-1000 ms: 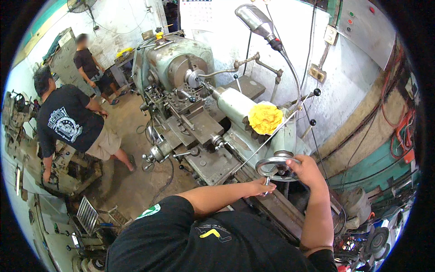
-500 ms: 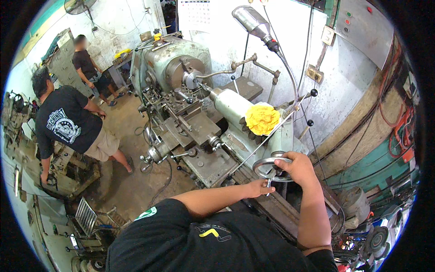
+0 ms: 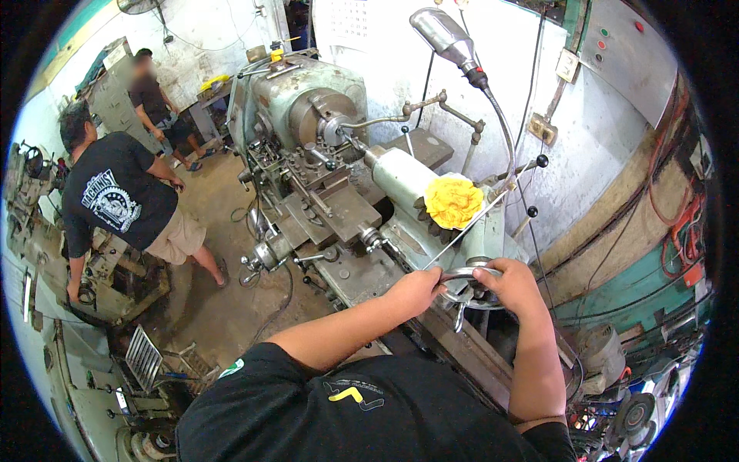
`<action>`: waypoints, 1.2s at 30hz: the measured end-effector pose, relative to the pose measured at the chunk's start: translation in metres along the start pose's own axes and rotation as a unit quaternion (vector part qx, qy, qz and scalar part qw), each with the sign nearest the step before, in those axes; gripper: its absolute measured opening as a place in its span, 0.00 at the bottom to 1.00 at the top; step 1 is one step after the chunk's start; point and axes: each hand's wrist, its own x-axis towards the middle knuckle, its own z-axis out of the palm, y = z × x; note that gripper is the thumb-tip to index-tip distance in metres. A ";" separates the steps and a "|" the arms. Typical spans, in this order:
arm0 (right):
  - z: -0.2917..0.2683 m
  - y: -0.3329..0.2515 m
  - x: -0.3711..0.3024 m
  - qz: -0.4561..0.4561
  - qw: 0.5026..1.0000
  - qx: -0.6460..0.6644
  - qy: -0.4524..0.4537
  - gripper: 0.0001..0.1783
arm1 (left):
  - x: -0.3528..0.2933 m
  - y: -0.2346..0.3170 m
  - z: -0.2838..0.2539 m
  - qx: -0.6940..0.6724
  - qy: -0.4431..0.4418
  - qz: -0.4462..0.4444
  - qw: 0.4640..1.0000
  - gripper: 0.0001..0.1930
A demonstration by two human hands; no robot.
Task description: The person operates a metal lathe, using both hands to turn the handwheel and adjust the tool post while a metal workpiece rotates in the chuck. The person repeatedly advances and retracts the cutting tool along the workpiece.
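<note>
Both my hands are on the metal handwheel point(image 3: 464, 273) at the end of the lathe's tailstock point(image 3: 402, 179). My left hand point(image 3: 419, 290) wraps round the left side of its rim. On the right side, my right hand point(image 3: 509, 283) grips the rim with the thumb over the top. The wheel's crank handle point(image 3: 459, 317) points down toward me, touched by neither hand. Farther off, the tailstock's tip meets the lathe chuck point(image 3: 323, 118), where a round metal workpiece point(image 3: 334, 130) sits. A crumpled yellow cloth point(image 3: 454, 203) lies on top of the tailstock.
A lamp point(image 3: 443, 37) on a flexible neck and a jointed coolant pipe point(image 3: 423, 104) rise behind the tailstock. The carriage point(image 3: 327, 202) stands left of it. Two people are at the left, the nearer one point(image 3: 115, 192) beside another machine. An electrical panel point(image 3: 631, 50) hangs at right.
My left hand has moved from the crank handle up to the left side of the handwheel's rim. My right hand stays on the rim. The view has shifted slightly.
</note>
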 end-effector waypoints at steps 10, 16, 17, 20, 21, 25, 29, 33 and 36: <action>0.001 -0.004 0.000 -0.006 1.000 0.009 0.007 0.29 | 0.002 -0.007 0.011 -0.005 0.012 -0.005 1.000 0.17; 0.004 -0.019 0.004 0.003 0.996 -0.089 -0.013 0.37 | 0.005 -0.020 0.028 -0.037 -0.010 -0.039 0.998 0.16; 0.006 -0.023 0.006 -0.001 0.994 -0.108 -0.015 0.38 | 0.006 -0.022 0.031 -0.056 -0.021 -0.049 0.997 0.16; 0.012 -0.035 0.011 -0.005 0.984 -0.179 -0.024 0.39 | 0.007 -0.024 0.035 -0.131 -0.050 -0.073 0.987 0.19; 0.014 -0.038 0.013 -0.002 0.980 -0.198 -0.029 0.39 | 0.007 -0.023 0.036 -0.164 -0.062 -0.088 0.981 0.20; 0.018 -0.048 0.017 0.006 0.970 -0.238 -0.039 0.38 | 0.004 -0.022 0.038 -0.226 -0.099 -0.120 0.962 0.21; 0.019 -0.049 0.016 0.009 0.972 -0.231 -0.034 0.39 | 0.005 -0.025 0.040 -0.206 -0.066 -0.084 0.973 0.22; 0.020 -0.048 0.016 0.012 0.973 -0.230 -0.034 0.40 | 0.007 -0.020 0.029 -0.092 0.012 -0.041 0.995 0.21; 0.020 -0.048 0.015 -0.001 0.975 -0.221 -0.018 0.41 | 0.012 -0.008 0.012 -0.062 0.020 -0.016 0.998 0.21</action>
